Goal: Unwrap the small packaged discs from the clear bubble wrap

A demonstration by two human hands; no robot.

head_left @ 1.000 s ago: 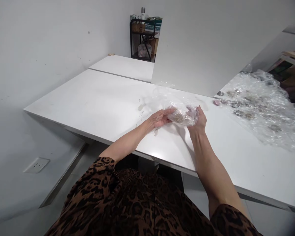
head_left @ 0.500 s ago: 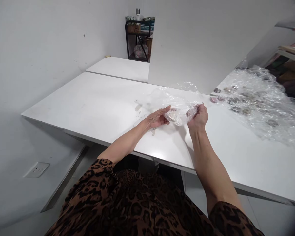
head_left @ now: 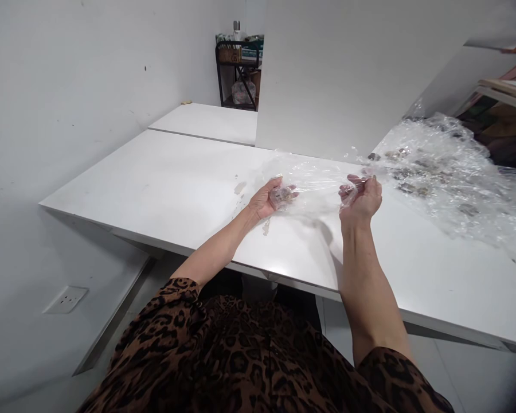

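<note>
A sheet of transparent plastic wrap [head_left: 316, 176] is stretched between my two hands, just above the white table [head_left: 189, 189]. My left hand [head_left: 263, 198] is closed around one end of it, where a small brownish lump [head_left: 282, 196] shows through the plastic; its exact kind cannot be made out. At the other end my right hand [head_left: 364, 198] grips the wrap, palm turned up and fingers curled, with plastic over the fingers.
On the right lies a big crumpled heap of plastic wrap [head_left: 468, 178] with several small stone-like pieces in it. A white panel [head_left: 348, 74] rises behind the table. Farther back stands a black rack [head_left: 219, 74] with boxes. Stains [head_left: 239, 188] mark the tabletop.
My hands have moved apart, left hand leftward and right hand rightward. The bunched plastic wrap between them is now pulled out long, with the lump at my left hand.
</note>
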